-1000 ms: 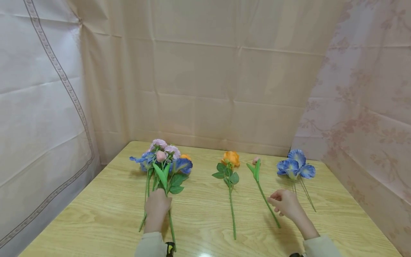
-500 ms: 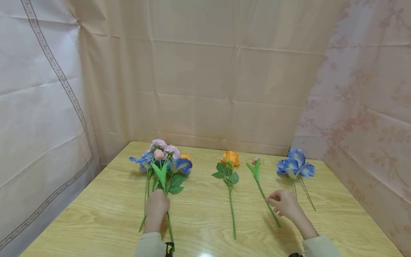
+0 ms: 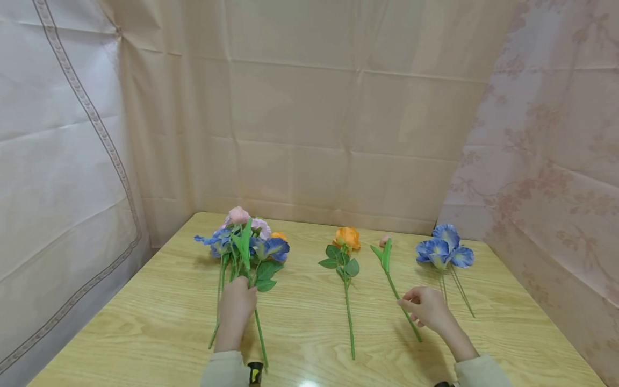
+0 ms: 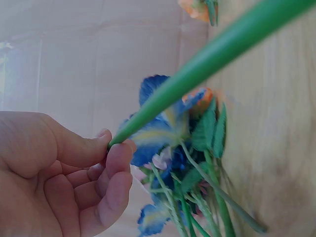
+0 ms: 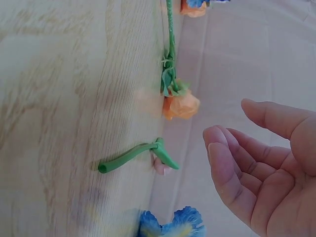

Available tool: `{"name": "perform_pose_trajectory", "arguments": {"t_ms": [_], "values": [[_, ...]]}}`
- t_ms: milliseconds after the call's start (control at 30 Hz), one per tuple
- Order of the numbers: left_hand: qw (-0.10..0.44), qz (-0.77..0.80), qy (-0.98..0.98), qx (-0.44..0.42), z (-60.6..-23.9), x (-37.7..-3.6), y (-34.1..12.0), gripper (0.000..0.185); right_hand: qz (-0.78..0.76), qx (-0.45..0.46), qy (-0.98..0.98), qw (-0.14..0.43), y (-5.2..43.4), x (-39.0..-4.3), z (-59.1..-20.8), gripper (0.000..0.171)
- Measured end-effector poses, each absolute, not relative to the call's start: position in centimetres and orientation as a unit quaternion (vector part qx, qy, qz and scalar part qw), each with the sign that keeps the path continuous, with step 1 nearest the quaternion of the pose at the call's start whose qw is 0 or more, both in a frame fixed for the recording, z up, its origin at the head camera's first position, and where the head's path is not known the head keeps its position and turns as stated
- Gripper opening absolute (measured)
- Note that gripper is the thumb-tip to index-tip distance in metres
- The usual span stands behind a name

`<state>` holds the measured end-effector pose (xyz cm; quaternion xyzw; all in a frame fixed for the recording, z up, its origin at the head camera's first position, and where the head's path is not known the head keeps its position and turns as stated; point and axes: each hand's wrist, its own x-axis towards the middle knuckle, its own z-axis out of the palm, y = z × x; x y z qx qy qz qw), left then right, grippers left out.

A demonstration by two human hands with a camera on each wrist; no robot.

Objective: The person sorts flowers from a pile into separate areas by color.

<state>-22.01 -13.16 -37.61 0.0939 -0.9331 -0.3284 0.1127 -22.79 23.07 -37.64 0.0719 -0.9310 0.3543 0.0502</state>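
Note:
My left hand [image 3: 237, 306] pinches the green stem [image 4: 192, 84] of a pink tulip [image 3: 239, 215] between thumb and forefinger. The tulip overlaps a bunch of artificial flowers on the table's left side: blue irises [image 4: 158, 131], pale purple blooms [image 3: 261, 228] and an orange bloom [image 3: 279, 235]. My right hand [image 3: 427, 309] holds nothing; thumb and fingers are apart and loosely bent. Below it a second pink tulip [image 5: 131, 155] lies on the table, its stem passing close by the fingertips in the head view.
An orange rose [image 3: 347, 239] with a long stem lies at the table's middle. On the right are blue irises [image 3: 445, 248] with thin stems. Fabric walls [image 3: 309, 107] enclose the wooden table [image 3: 304, 328] at the back and sides.
The pink tulip in my left hand has moved away from me, its bloom now over the purple flowers, and it stands straighter. My right hand has barely shifted to the left.

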Motion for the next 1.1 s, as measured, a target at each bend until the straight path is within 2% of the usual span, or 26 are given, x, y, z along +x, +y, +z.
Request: {"name": "perform_pose_trajectory", "arguments": {"t_ms": [300,633,1100], "values": [[0.138,-0.321,-0.936,0.040,-36.6,-21.5,-11.4,0.008,0.358,0.066,-0.930,0.040,22.5,-22.9,-37.7,0.012],[0.135,-0.359,-0.923,-0.037,-36.6,-21.2,-9.1,0.005,0.365,0.079,-0.927,0.015,21.7,-22.5,-37.6,0.015],[0.102,-0.442,-0.879,-0.147,-36.6,-20.7,-6.3,0.003,0.383,0.204,-0.901,-0.028,19.6,-21.6,-37.7,0.023]]}}
